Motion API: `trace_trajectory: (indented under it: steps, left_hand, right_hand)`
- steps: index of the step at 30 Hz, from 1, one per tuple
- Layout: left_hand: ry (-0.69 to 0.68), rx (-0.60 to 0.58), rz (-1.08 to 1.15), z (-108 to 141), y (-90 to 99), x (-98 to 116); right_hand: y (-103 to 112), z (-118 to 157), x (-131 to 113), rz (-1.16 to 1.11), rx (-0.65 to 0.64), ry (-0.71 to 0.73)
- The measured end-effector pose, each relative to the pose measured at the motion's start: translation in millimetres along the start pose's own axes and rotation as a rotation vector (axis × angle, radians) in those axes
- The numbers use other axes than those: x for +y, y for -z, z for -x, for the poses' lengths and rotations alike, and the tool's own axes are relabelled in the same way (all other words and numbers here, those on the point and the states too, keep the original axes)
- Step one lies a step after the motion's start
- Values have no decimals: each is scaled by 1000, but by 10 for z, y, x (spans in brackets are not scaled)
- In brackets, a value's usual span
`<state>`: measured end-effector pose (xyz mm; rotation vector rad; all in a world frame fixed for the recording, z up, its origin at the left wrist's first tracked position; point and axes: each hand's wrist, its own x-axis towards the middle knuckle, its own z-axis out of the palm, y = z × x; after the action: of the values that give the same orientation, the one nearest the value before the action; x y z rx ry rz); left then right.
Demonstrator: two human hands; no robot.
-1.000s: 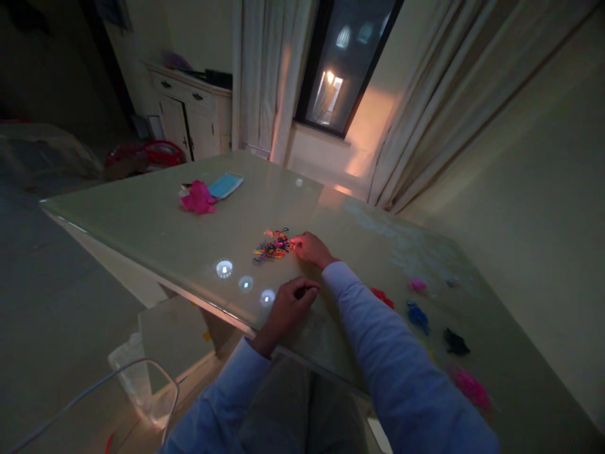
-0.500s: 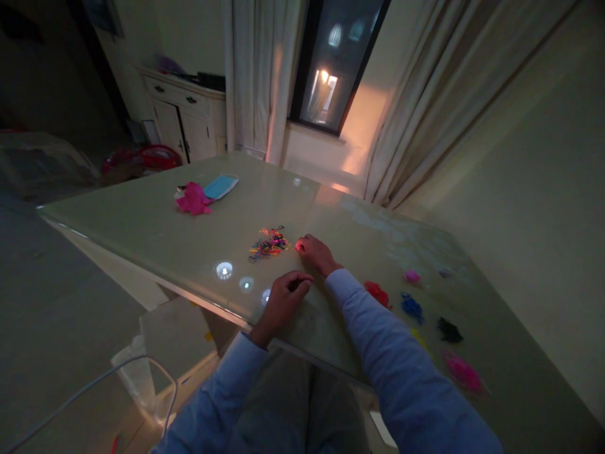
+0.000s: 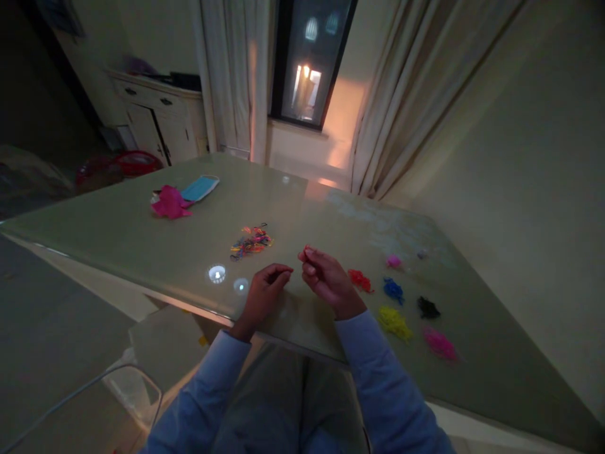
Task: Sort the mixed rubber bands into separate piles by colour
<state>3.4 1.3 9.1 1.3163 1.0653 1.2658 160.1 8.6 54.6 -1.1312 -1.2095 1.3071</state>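
Note:
My right hand [image 3: 327, 277] is raised a little over the table, thumb and fingertips pinched on a small red rubber band [image 3: 306, 250]. Just left of it, my left hand [image 3: 267, 291] has its thumb and index finger pressed together; whatever may be between them is too small to make out. Beyond my left hand lies a loose heap of mixed-colour rubber bands [image 3: 252, 242]. To the right of my right hand are single-colour piles: red [image 3: 360, 280], blue [image 3: 393, 289], black [image 3: 428, 308], yellow [image 3: 396, 323] and pink [image 3: 440, 343].
A small pink clump [image 3: 393, 261] and a greyish bit [image 3: 421, 254] lie farther back on the glossy table [image 3: 179, 252]. At the far left are a blue face mask [image 3: 200, 188] and a crumpled pink piece [image 3: 171, 202]. A cable [image 3: 80, 389] loops below the table edge.
My right hand has drawn back from beside the mixed heap towards me, holding the red band up. My left hand stays low and close by. The view has shifted, uncovering the yellow pile.

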Motion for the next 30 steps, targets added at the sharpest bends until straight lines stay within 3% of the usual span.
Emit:
trace_trajectory:
  steps: [3,5,11,17,21,25,30]
  left_hand:
    - [9,0,-34,0,15,-16]
    - [11,7,-48,-2,24,-39]
    - [20,20,-75,-2,36,-79]
    - [29,51,-111,4,25,-30]
    - [26,47,-134,-1,36,-35]
    - [29,56,-132,1,35,-40]
    - [30,68,-136,-1,22,-24]
  right_hand:
    - [125,313,-82,-427,13,-71]
    - [210,467,-113,-555,54,-92]
    - [453,743,-140,-583,179,-62]
    - [591,873,-121,-453,284,-7]
    - [757,921,-100,-174,470,66]
    - [1145,937,-90,399,648,165]
    - [1533,870,-76,1008,579,77]
